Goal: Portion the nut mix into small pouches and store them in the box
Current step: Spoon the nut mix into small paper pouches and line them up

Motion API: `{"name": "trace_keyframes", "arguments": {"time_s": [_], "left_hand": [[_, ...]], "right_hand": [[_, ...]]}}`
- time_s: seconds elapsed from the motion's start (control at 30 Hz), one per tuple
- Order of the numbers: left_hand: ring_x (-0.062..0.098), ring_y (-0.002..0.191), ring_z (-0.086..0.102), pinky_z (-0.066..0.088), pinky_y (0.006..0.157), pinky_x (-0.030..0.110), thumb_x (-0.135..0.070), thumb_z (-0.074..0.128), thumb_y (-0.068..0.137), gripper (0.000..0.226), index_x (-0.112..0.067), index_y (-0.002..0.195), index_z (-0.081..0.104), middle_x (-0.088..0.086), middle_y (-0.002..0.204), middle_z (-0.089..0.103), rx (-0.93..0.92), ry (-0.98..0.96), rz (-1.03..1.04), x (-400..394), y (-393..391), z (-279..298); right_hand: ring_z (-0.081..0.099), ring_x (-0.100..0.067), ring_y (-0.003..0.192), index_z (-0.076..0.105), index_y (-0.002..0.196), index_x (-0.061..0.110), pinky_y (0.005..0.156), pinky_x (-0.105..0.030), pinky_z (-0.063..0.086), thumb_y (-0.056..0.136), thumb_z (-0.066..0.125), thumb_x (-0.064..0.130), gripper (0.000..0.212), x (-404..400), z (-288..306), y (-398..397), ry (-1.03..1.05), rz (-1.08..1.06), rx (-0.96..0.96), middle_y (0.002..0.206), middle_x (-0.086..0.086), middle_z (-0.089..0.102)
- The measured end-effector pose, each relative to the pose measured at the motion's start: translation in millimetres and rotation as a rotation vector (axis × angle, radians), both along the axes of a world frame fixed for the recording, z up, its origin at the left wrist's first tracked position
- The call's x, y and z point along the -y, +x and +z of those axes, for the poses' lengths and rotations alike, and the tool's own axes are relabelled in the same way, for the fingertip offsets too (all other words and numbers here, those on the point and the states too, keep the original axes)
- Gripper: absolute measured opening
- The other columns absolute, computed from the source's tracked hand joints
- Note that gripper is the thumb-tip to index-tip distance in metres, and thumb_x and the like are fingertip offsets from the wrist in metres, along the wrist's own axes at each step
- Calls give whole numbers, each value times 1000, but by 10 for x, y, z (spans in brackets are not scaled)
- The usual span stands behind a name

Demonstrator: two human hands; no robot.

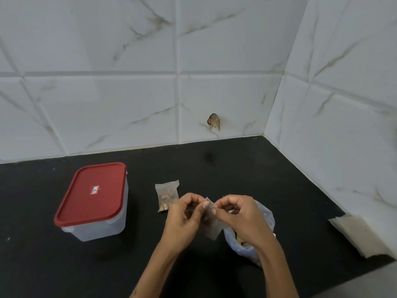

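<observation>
Two hands work over the black stone counter (247,168), and we see the clear plastic box with a red lid (92,201) standing closed at the left. Our left hand (184,218) and right hand (238,218) both pinch the top edge of one small empty clear pouch (211,226). Under the right hand lies the open plastic bag of nut mix (253,239). One small filled pouch (167,195) lies between box and hands; a stack of flat pouches (361,235) waits far right.

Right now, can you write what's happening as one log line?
step: opening pouch | left hand + right hand: pinch empty pouch | filled pouch: on counter | box: lid on
</observation>
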State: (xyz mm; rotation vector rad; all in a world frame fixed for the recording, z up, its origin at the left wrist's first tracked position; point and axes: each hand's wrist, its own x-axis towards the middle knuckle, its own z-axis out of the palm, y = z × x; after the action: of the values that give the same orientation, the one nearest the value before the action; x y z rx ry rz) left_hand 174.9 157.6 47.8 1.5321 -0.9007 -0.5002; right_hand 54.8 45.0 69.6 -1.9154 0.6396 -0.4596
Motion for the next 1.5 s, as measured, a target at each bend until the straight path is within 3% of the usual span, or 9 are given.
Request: {"name": "trace_keyframes", "arguments": {"time_s": [0.23, 0.37, 0.5, 0.67, 0.83, 1.07, 1.23, 1.37, 1.5], "left_hand": [[22, 78, 70, 58, 64, 30, -22, 70, 85, 23, -4, 98, 64, 10, 86, 71, -205, -80, -80, -71, -69, 31], [33, 76, 69, 56, 65, 41, -28, 69, 81, 26, -6, 94, 70, 15, 83, 71, -155, -92, -96, -99, -67, 6], [12, 69, 68, 53, 59, 21, -13, 63, 84, 11, -7, 82, 72, 6, 76, 73, -123, -121, -66, -110, -75, -25], [11, 68, 66, 51, 59, 18, -3, 62, 87, 11, 1, 84, 71, 16, 75, 69, -113, -115, -32, -171, 3, -59], [12, 74, 66, 53, 68, 21, -15, 65, 83, 11, -8, 80, 74, 7, 76, 71, -148, -106, 5, -229, 74, -83], [10, 71, 65, 52, 63, 19, -10, 61, 88, 21, -11, 72, 73, 2, 73, 70, -334, -86, 77, -318, 201, -107], [24, 83, 67, 53, 82, 43, -18, 58, 91, 26, -18, 74, 77, 11, 84, 72, -477, -17, 170, -367, 370, -237], [32, 88, 69, 55, 82, 48, -20, 56, 94, 24, -16, 82, 77, 14, 88, 73, -509, 18, 287, -339, 517, -381], [28, 89, 71, 57, 74, 38, -20, 52, 98, 24, -7, 91, 71, 14, 91, 73, -563, 41, 371, -245, 673, -485]], "right_hand": [[66, -10, 76, 73, 74, 22, 76, -33, 55, 80, 71, 26, 8, -114, 34, -60, 39, -17, 61, 77, 4, 71], [67, -10, 79, 73, 79, 21, 77, -33, 57, 82, 72, 21, 4, -129, 25, -63, 16, -18, 54, 79, 4, 71], [68, -11, 79, 74, 79, 23, 78, -34, 57, 81, 73, 19, 4, -148, -8, -81, -2, -36, 26, 80, 2, 72], [67, -9, 76, 74, 76, 21, 77, -32, 56, 82, 70, 16, 8, -143, -65, -124, -58, -47, -34, 77, 3, 71], [66, -6, 76, 74, 76, 22, 76, -26, 55, 82, 71, 17, 8, -134, -90, -131, -51, -56, -58, 76, 6, 72], [65, -4, 70, 71, 70, 26, 69, -21, 53, 82, 71, 12, 18, -168, -127, 26, 45, -91, -5, 71, 7, 71], [66, -2, 82, 71, 85, 21, 72, -17, 50, 87, 65, 17, 7, -233, -290, 311, 180, -102, 24, 83, 7, 71], [68, -12, 92, 68, 94, 15, 79, -27, 57, 91, 61, 16, 7, -292, -527, 643, 417, -185, 70, 95, -2, 71], [69, -14, 84, 66, 94, 17, 72, -29, 59, 92, 61, 17, 5, -277, -651, 943, 431, -285, 69, 93, -4, 70]]}}
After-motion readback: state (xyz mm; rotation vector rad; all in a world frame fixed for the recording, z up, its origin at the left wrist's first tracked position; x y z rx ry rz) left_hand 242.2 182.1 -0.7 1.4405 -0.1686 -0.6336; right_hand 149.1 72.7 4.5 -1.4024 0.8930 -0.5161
